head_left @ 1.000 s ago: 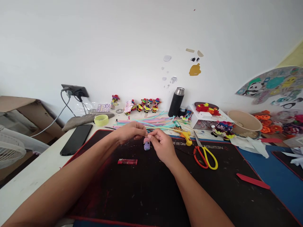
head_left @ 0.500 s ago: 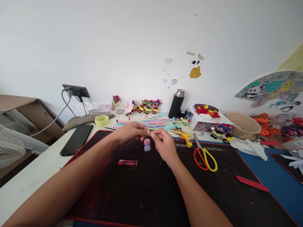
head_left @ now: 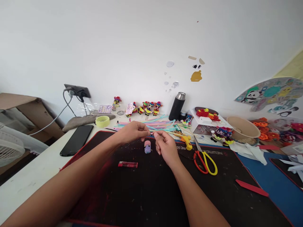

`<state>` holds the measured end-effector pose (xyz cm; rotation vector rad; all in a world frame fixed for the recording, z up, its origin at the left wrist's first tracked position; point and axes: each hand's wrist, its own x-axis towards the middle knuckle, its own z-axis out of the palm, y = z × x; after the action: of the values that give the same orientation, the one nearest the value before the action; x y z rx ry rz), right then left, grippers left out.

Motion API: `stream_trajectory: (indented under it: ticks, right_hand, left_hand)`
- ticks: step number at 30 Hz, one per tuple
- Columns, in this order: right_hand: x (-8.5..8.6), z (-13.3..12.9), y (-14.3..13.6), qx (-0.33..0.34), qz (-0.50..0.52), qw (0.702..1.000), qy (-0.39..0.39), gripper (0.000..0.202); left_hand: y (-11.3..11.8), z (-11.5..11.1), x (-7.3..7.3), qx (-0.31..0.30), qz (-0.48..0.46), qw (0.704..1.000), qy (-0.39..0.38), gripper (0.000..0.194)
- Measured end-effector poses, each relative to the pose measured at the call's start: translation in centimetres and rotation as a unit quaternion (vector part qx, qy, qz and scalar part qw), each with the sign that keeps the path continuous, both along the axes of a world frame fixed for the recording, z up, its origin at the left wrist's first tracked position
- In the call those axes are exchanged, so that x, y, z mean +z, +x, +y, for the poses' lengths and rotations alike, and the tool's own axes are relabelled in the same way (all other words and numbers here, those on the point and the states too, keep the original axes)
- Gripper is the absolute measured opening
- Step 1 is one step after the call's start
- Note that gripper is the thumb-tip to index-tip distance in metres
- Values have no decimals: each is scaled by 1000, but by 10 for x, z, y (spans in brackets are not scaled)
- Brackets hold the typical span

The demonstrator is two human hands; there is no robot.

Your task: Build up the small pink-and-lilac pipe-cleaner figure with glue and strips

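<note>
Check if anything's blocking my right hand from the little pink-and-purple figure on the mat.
Nothing visible stands between your right hand and the figure, only bare mat. The red lighter lies nearer you, left of the figure.

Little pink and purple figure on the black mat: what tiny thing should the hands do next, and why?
Maybe bring the tiny pale pink bit down beside the figure to compare them. The left hand and right hand pinch the bit between them, and the figure is close by, with neither hand holding it.
</note>
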<state>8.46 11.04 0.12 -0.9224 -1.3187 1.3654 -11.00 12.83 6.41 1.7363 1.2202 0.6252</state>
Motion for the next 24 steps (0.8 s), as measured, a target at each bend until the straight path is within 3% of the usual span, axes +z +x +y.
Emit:
stream_trajectory:
  ticks: [24]
  right_hand:
    - [-2, 1, -1, 1, -23, 1000, -16, 33]
  left_hand:
    - [3, -3, -3, 6, 13, 999, 33, 26]
